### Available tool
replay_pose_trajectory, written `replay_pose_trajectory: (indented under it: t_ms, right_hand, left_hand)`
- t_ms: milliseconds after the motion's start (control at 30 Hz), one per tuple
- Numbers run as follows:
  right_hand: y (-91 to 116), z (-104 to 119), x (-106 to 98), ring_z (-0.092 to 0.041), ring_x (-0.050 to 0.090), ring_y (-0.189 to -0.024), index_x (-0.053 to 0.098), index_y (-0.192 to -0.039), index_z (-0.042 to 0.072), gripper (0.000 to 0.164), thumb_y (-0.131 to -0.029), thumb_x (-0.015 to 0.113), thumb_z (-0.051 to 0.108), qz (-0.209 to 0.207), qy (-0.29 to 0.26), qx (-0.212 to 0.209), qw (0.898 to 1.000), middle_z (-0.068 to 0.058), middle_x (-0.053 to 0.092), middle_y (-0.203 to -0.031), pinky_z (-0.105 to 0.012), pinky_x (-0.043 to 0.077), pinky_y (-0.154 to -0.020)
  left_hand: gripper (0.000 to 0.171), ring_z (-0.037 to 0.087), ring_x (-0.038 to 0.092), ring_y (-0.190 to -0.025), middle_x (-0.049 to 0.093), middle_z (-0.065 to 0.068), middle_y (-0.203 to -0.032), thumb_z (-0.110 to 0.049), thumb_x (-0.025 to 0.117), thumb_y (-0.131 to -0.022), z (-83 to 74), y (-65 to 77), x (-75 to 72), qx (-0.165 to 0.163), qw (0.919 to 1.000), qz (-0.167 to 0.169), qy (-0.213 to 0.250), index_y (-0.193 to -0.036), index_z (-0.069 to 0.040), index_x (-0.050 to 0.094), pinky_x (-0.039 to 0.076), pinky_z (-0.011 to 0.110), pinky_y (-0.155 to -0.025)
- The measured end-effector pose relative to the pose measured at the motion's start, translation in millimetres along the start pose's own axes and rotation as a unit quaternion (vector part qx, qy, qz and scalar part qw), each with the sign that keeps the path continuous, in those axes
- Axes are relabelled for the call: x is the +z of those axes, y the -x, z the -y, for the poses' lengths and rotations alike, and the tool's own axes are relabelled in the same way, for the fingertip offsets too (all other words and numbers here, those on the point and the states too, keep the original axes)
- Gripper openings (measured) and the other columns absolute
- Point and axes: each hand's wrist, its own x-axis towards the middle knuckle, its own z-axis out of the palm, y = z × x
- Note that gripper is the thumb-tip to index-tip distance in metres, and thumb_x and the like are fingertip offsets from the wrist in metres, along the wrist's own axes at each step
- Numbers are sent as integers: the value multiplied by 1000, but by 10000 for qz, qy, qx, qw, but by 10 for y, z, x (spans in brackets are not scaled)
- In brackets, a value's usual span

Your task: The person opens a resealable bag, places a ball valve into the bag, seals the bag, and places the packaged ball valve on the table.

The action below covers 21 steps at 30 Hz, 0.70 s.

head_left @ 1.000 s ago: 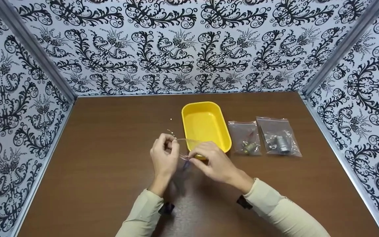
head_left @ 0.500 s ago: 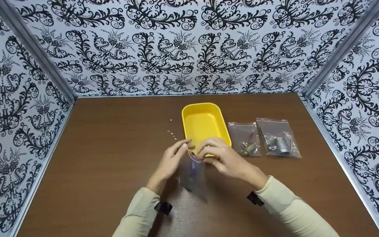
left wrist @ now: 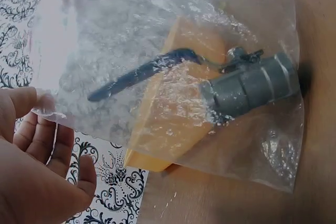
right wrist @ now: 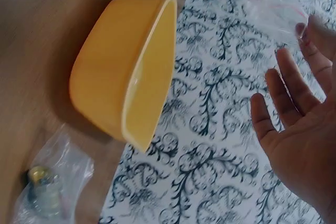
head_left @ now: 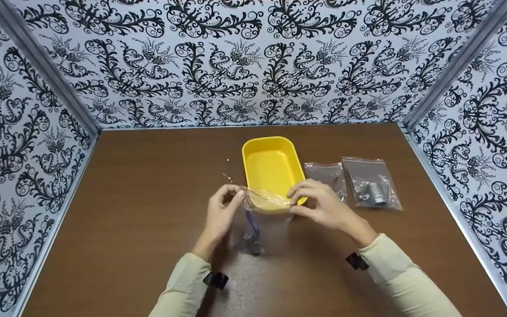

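Note:
A clear zip bag (head_left: 273, 224) hangs upright between both hands, in front of the yellow tray (head_left: 245, 164). Inside it lies a grey metal ball valve (left wrist: 252, 87) with a long blue lever handle (left wrist: 142, 74), at the bottom of the bag. My left hand (head_left: 223, 211) pinches the bag's top edge at its left corner between thumb and index finger. At the right end of that edge, my right hand (head_left: 324, 204) pinches the plastic with thumb and index finger, its other fingers spread in the right wrist view. The top edge is stretched between the hands.
Two more zip bags lie right of the tray: a nearer bag (right wrist: 58, 182) with a brass-coloured fitting, partly behind the right hand in the head view, and a bag with a grey metal fitting (head_left: 376, 193). Small light bits (head_left: 228, 178) lie left of the tray. Patterned walls enclose the table.
My right hand has moved right, away from the left, pulling the bag's top edge wide. The bag now hangs spread, with the valve and blue handle showing through it.

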Motion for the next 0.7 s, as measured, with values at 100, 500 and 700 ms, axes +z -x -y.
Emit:
replay_pose_trajectory:
  t_ms: [100,500,700]
  right_hand:
    - [15,-87,-25,-13,62,-94,71,-86,18,9,-81,78,21,-58,-16,415,9991,5,70,-96,-26,50,-80]
    - [-160,-25,163,-18,63,-113,65,-122,13,42,-83,77,24,-27,147,904,9958,-1,69,-120,-41,48,-100]
    - [-345,222,327,-17,66,-100,72,-107,15,25,-86,74,28,-133,945,-147,9953,2,73,-104,-37,49,-95]
  left_hand:
    - [14,14,61,-85,66,7,-87,-10,67,-91,-24,39,4,108,9999,-57,-56,-93,3,63,50,26,-81]
    - [6,10,64,-81,72,-2,-80,-18,76,-84,-135,177,125,1235,9821,-590,-1291,-85,-13,74,46,26,-83]
    - [6,10,63,-85,71,-6,-82,-22,77,-84,-164,202,191,2173,9518,-682,-2055,-84,-16,75,42,33,-89]
